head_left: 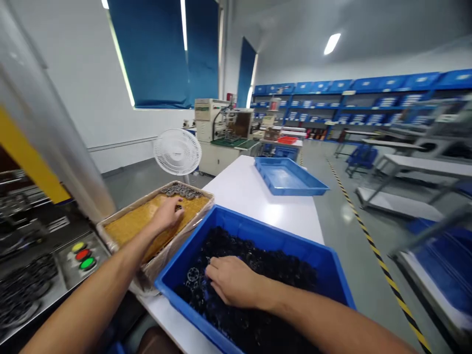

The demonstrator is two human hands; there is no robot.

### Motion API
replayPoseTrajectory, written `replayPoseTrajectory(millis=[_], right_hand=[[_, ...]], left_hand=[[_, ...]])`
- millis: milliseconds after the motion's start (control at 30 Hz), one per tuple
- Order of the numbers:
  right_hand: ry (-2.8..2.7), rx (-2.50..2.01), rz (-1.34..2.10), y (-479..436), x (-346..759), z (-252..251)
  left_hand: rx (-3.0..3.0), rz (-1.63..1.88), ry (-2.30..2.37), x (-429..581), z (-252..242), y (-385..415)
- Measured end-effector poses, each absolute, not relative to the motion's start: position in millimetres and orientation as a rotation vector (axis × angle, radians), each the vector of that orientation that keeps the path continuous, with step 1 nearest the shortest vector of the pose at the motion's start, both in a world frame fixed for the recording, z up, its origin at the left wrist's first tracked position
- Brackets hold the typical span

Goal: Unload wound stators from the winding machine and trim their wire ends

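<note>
My left hand (166, 215) is over a plastic-lined carton (201, 216) with a yellow-brown layer inside. Its thumb and fingers are pinched around a small dark ring-shaped part (179, 207). Grey toothed rings (180, 190) lie in rows along the carton's far side. My right hand (234, 281) reaches into a blue bin (265, 225) heaped with black ring-shaped parts (258, 255). Its fingers are curled down among them, and whatever they grip is hidden. A lighter openwork ring (192, 275) lies left of that hand.
On the white table (239, 182) a shallow blue tray (289, 177) sits at the far end. To the left are a machine panel with coloured buttons (83, 254) and a heap of dark rings (27, 285). A white fan (177, 151) stands behind the carton.
</note>
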State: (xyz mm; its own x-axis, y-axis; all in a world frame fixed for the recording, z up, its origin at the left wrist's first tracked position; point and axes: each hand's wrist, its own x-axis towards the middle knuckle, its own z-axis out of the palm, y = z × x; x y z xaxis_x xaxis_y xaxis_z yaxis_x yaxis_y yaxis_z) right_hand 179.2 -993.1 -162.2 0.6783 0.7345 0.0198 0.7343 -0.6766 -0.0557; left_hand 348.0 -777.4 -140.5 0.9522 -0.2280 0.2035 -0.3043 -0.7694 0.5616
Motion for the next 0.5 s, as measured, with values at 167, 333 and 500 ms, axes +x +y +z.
replayPoseTrajectory(millis=[167, 333, 500], right_hand=[[-1.193, -2.472, -0.621, -985, 172, -166], [-1.183, -1.983, -0.817, -965, 137, -158], [-1.171, -1.786, -0.62, -956, 108, -145]], left_hand=[[2.177, -0.012, -0.484, 225, -152, -747], [1.512, -0.182, -0.078, 111, -179, -736], [1.353, -0.123, -0.095, 63, -166, -758]])
